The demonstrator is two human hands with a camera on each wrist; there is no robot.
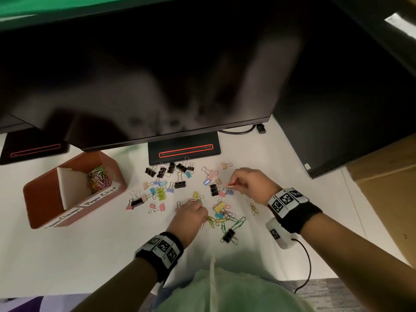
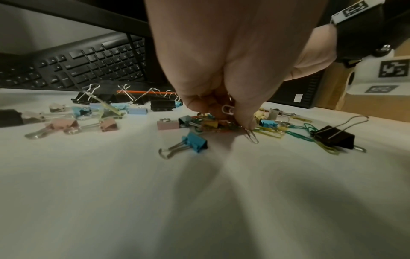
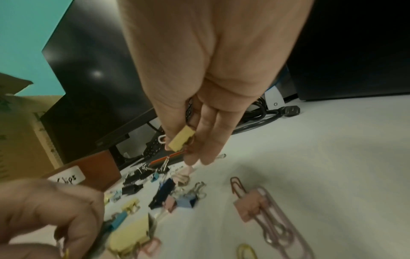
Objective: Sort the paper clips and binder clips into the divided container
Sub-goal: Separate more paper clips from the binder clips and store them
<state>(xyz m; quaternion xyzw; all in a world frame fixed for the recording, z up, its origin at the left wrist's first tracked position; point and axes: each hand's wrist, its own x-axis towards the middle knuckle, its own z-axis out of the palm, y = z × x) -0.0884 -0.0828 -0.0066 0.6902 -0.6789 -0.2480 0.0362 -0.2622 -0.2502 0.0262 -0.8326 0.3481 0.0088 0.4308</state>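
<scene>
Clips lie scattered on the white table (image 1: 67, 262), all to the right of the brown divided container (image 1: 40, 199): black binder clips (image 1: 171, 168) in a row nearest the monitor stand (image 1: 183, 152), pastel ones (image 1: 157, 192) closer to the container, and a tangle of coloured paper clips (image 1: 227, 219) furthest from it. Inside the container, the far compartment, labelled "Paper Clips", holds a heap of paper clips (image 1: 98, 179); the near compartment's contents cannot be seen. The left hand (image 1: 191, 213) reaches down into the tangle with fingers curled, pinching several paper clips (image 2: 228, 109) at its fingertips. The right hand (image 1: 247, 180), further from the container, is raised off the table and pinches a small yellow binder clip (image 3: 182, 141) between thumb and fingers, with a thin red clip beside it. A black binder clip (image 1: 228, 236) sits apart, on the near side of the tangle. Both wrists wear black bands with printed markers.
</scene>
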